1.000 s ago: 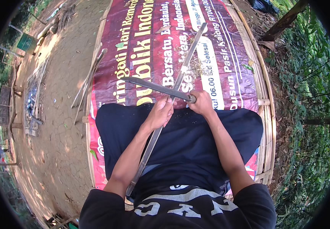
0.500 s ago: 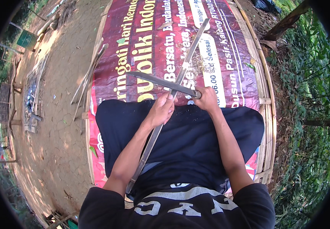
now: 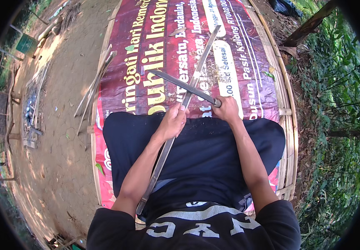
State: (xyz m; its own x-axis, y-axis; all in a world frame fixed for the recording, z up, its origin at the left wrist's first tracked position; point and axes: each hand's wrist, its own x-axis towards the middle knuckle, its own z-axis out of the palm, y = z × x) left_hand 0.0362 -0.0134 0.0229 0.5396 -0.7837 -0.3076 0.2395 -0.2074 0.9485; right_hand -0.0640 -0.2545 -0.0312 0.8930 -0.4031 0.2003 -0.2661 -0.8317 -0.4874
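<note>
A long, narrow strip of wood or bamboo point(image 3: 205, 56) runs slantwise from my lap to out over the banner. A pale scraped patch shows partway along it. My left hand point(image 3: 174, 121) is closed round the strip near its middle, above my knees. In my right hand point(image 3: 226, 108) is the handle of a machete. The machete's dark blade point(image 3: 172, 80) lies across the strip just beyond my left fingers, its tip pointing up and left. Fine shavings point(image 3: 216, 75) are scattered on the banner by the strip.
Beneath me a maroon printed banner point(image 3: 117, 79) covers a bamboo platform point(image 3: 289, 158). Thin sticks point(image 3: 93, 89) lean at its left edge, beside bare earth point(image 3: 63, 125). Green plants point(image 3: 342, 104) and a slanting post point(image 3: 309, 29) stand to the right. Farther left hangs a green container point(image 3: 26, 44).
The machete has tilted more steeply, and its blade crosses the strip slightly farther from me. The strip's far end has shifted a little left in view. Both hands keep their holds.
</note>
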